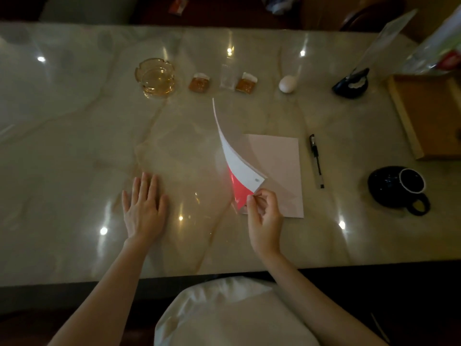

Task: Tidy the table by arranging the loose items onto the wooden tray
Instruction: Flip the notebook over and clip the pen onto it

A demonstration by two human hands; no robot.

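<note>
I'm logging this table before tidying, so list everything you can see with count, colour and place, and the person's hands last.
Amber glass ashtray: one, far left of the row.
Small orange sachets: two, far row, centre.
Small clear packet: one, between the sachets.
White egg: one, far row, right of the sachets.
Small dark dish: one, holding something white, beside the tray.
Wooden tray: one, tan, right edge.
Clear plastic bag: one, far right corner.
White notebook with pink inner cover: one, centre, cover lifted.
Black pen: one, right of the notebook.
Dark mug: one, near right.
Marble table: one, pale.
Left hand: flat on the table.
Right hand: fingers pinching the cover's corner.
</note>
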